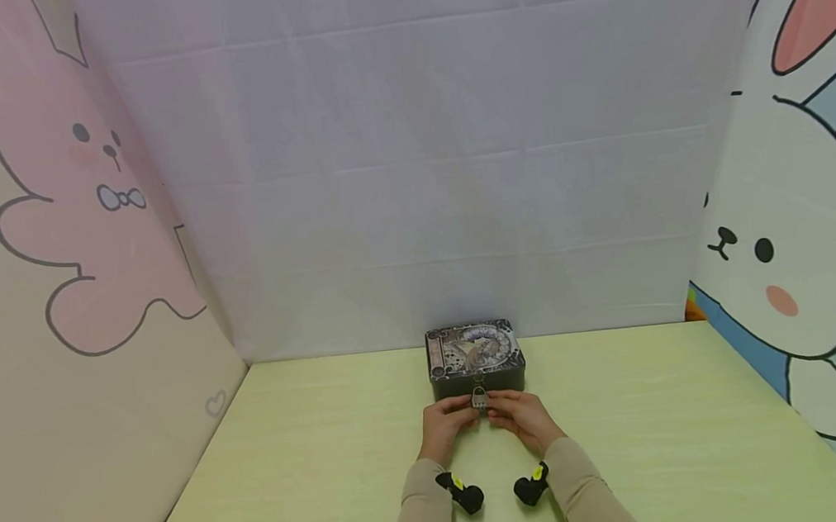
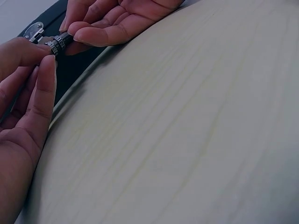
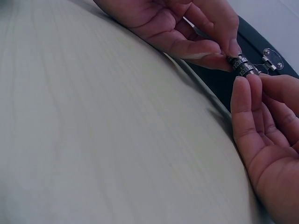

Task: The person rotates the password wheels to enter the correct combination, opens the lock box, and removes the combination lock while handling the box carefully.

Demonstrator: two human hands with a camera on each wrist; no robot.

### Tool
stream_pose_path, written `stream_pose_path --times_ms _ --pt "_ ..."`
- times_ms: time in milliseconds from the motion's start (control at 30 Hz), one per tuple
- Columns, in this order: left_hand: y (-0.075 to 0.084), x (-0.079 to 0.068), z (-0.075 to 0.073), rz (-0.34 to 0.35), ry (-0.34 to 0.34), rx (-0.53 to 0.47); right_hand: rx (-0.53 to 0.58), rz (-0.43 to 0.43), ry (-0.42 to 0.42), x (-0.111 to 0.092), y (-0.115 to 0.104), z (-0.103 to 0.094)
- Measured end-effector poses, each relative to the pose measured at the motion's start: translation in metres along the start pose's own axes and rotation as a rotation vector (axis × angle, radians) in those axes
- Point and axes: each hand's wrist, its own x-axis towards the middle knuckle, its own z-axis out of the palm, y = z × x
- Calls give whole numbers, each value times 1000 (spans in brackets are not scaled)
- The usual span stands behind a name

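A person's left hand (image 1: 443,426) and right hand (image 1: 527,419) pinch a combination padlock (image 1: 479,400) between their fingers (image 3: 241,95), at the front of a decorated box (image 1: 474,357) near the desk's (image 1: 315,452) far edge

L hand (image 1: 443,428), R hand (image 1: 527,419) close tog., fingertips (image 2: 46,72) pinching; forearms (image 1: 593,494) angled fwd & inward.

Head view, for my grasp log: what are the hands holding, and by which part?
The padlock, by opposite sides of its body.

pale-yellow table (image 1: 295,471) | whitish backdrop (image 1: 417,170) | pink rabbit print (image 1: 69,200), left | white rabbit print (image 1: 796,236), right
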Motion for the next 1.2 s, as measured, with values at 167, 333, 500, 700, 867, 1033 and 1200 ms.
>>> stream_pose_path --times_ms 167,333,500,700,867,1033,1200 --pt "0 0 0 -3 3 5 -6 -3 -3 0 0 -1" --pt "-1 1 0 2 3 22 -3 -1 -1 0 0 -1" --pt "-2 2 -1 9 -3 31 3 5 10 0 0 0" --pt "-2 2 -1 16 2 54 8 0 6 -1 0 0" --pt "-2 2 0 18 9 57 4 2 9 -1 -1 1" --pt "-2 2 0 20 15 52 9 2 7 -1 -1 1" --pt "-2 3 0 25 12 49 4 1 -2 -1 -1 0"
